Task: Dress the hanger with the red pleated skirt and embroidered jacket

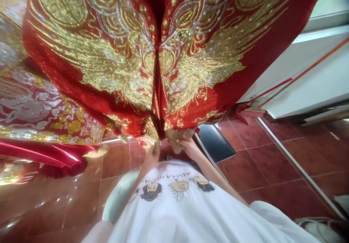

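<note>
A red garment (163, 54) thick with gold and silver embroidery hangs in front of me and fills the upper half of the view. Its two front panels meet along a centre seam. My left hand (151, 152) is closed on the lower edge of the left panel. My right hand (187, 144) grips the gold-trimmed hem of the right panel just beside it. Both hands sit close together below the seam, above my white printed T-shirt (177, 206).
Another red and gold embroidered garment (40, 115) hangs at the left, with a shiny red satin fold below it. The floor is glossy red-brown tile (272, 163). A dark flat panel (215, 141) lies on the floor, and white boards (313, 75) lean at the right.
</note>
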Tool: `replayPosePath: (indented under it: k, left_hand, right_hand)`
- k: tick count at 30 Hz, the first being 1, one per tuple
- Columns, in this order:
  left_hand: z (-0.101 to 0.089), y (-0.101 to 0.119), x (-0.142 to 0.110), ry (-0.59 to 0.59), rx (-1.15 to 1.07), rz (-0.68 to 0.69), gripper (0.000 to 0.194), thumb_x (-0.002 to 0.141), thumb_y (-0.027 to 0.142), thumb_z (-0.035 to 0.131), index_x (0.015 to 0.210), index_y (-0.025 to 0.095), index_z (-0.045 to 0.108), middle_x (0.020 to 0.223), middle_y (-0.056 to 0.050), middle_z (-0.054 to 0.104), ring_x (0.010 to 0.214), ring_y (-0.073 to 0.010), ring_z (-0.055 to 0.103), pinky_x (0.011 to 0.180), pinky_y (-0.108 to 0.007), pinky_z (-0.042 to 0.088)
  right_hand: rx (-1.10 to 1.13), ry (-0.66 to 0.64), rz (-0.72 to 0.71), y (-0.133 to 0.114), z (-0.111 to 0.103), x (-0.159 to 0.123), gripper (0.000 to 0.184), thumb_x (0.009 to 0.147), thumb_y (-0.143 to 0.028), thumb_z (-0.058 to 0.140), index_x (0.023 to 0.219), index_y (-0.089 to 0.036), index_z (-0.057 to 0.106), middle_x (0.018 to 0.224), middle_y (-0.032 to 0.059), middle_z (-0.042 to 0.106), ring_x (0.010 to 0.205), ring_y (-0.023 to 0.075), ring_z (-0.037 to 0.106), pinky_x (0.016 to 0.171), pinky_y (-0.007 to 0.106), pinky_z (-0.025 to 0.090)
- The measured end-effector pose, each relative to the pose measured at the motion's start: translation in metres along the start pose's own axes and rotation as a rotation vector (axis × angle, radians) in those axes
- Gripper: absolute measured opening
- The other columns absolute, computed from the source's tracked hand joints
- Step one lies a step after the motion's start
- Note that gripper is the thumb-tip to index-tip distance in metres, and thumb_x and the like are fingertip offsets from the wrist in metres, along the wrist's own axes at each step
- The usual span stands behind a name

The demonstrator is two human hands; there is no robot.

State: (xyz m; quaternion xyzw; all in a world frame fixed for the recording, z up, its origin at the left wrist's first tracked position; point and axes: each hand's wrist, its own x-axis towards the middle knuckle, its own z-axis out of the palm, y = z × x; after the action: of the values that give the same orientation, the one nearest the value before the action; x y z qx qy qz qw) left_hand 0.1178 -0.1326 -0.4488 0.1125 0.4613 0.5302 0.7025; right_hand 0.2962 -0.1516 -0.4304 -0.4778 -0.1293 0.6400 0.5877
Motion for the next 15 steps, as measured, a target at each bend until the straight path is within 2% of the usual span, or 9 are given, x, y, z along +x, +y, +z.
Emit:
replayPosePath:
  k: [3, 8, 12, 15]
  left_hand:
    - [0.013, -0.001, -0.007, -0.031, 0.015, -0.085, 0.014, 0.069, 0.015, 0.075, 0.071, 0.013, 0.060, 0.072, -0.002, 0.069, 0.066, -0.0101, 0.066, 0.064, -0.017, 0.053]
    - [0.023, 0.003, -0.014, -0.062, 0.067, -0.179, 0.013, 0.066, 0.012, 0.074, 0.071, 0.014, 0.063, 0.071, -0.003, 0.070, 0.066, -0.0153, 0.068, 0.057, -0.021, 0.052]
    - [0.028, 0.006, -0.018, -0.062, 0.058, -0.150, 0.017, 0.063, 0.011, 0.078, 0.067, 0.015, 0.062, 0.068, -0.002, 0.069, 0.065, -0.0145, 0.067, 0.061, -0.021, 0.053]
    - [0.027, 0.012, -0.019, -0.038, 0.056, -0.118, 0.019, 0.067, 0.015, 0.079, 0.066, 0.014, 0.060, 0.066, 0.000, 0.066, 0.064, -0.0119, 0.065, 0.063, -0.020, 0.053]
  right_hand:
    - [-0.007, -0.008, -0.016, -0.002, 0.010, 0.002, 0.056, 0.047, -0.019, 0.083, 0.100, -0.017, 0.062, 0.084, 0.0040, 0.070, 0.077, 0.0197, 0.066, 0.074, 0.033, 0.054]
    - [-0.027, -0.082, -0.033, -0.013, 0.023, -0.009, 0.061, 0.045, -0.015, 0.084, 0.102, -0.016, 0.062, 0.086, 0.0043, 0.069, 0.080, 0.0189, 0.065, 0.076, 0.032, 0.053]
    - [-0.027, -0.079, -0.040, -0.016, 0.030, -0.017, 0.060, 0.041, -0.014, 0.087, 0.096, -0.014, 0.062, 0.084, 0.0043, 0.069, 0.076, 0.0170, 0.064, 0.074, 0.030, 0.053]
    - [-0.009, -0.049, -0.048, -0.014, 0.033, -0.018, 0.060, 0.043, -0.018, 0.087, 0.097, -0.015, 0.061, 0.085, 0.0034, 0.068, 0.075, 0.0162, 0.064, 0.074, 0.029, 0.053]
